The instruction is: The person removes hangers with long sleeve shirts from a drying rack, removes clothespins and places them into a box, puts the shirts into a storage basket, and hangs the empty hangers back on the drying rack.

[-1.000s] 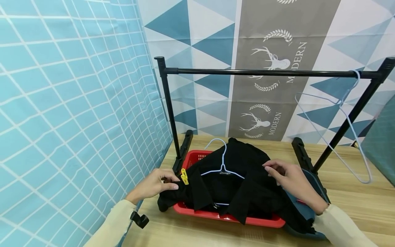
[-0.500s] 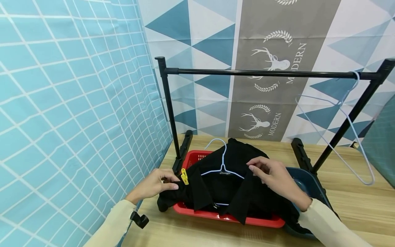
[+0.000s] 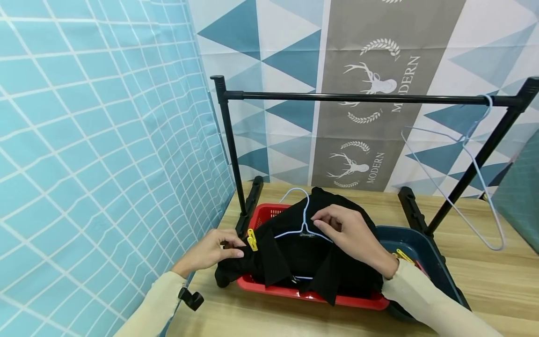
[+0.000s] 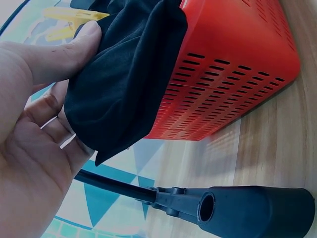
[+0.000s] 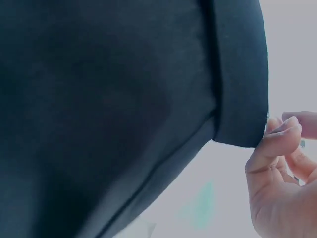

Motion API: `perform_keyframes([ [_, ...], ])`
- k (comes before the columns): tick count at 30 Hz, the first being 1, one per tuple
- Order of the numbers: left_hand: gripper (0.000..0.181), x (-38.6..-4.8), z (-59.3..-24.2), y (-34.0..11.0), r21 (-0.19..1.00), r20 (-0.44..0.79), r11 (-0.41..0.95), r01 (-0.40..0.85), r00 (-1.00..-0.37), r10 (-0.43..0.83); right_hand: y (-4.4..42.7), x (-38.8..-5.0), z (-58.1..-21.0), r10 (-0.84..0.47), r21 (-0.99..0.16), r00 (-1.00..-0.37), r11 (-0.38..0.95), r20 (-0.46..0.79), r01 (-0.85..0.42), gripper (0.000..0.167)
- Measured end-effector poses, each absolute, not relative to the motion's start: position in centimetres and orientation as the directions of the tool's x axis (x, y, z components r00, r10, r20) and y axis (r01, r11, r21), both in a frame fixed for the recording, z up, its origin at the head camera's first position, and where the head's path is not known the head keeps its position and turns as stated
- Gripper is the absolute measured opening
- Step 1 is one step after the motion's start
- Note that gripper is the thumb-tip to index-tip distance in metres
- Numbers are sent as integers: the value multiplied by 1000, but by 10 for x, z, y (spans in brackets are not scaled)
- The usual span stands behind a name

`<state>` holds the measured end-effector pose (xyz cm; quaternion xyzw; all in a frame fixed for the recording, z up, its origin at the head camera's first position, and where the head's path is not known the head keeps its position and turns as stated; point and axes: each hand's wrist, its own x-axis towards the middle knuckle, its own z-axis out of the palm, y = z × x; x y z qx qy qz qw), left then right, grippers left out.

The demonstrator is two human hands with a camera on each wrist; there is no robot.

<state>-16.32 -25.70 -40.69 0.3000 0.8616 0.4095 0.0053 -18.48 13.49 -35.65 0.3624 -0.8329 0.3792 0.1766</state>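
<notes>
In the head view, your black shirt [image 3: 309,260] is lying at 5 o'clock on a red basket [image 3: 273,291]; your left hand [image 3: 210,250] is pinching it at 7 o'clock, and your right hand [image 3: 353,235] is curving beside a blue hanger [image 3: 304,216] at 4 o'clock. In the left wrist view, a yellow clip [image 4: 74,19] is showing at 11 o'clock by your thumb. In the right wrist view, your fingers are bending at 4 o'clock by dark cloth; whether they're pinching anything, you can't tell.
</notes>
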Motion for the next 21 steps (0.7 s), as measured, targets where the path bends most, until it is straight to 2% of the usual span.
perform_keyframes([
  [13, 10, -167, -408, -258, 686, 267, 477, 549, -800, 538, 86, -181, -350, -618, -562, -634, 348, 465, -751, 11],
  [21, 9, -171, -406, -257, 688, 255, 478, 547, -798, 546, 59, -182, -350, -663, -541, -614, 356, 429, -762, 13],
])
